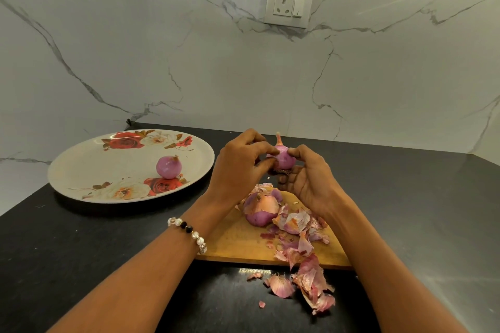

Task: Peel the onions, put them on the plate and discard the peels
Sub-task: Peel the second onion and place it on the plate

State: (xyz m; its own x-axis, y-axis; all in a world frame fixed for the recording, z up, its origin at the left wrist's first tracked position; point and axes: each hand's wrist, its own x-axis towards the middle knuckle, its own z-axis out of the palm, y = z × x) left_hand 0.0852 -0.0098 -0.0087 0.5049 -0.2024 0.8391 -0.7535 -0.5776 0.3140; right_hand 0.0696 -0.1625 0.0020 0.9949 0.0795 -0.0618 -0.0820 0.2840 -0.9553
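Both hands hold one purple onion in the air above the far end of the wooden cutting board. My left hand pinches its left side with curled fingers, and my right hand grips it from the right and below. Its dry stalk points up. A peeled onion lies on the rose-patterned plate at the left. Another onion, still partly in papery skin, sits on the board. Loose peels lie heaped on the board's right side and spill onto the counter in front.
The board and plate lie on a black counter that meets a white marble wall. A wall socket is high on the wall. A bead bracelet circles my left wrist.
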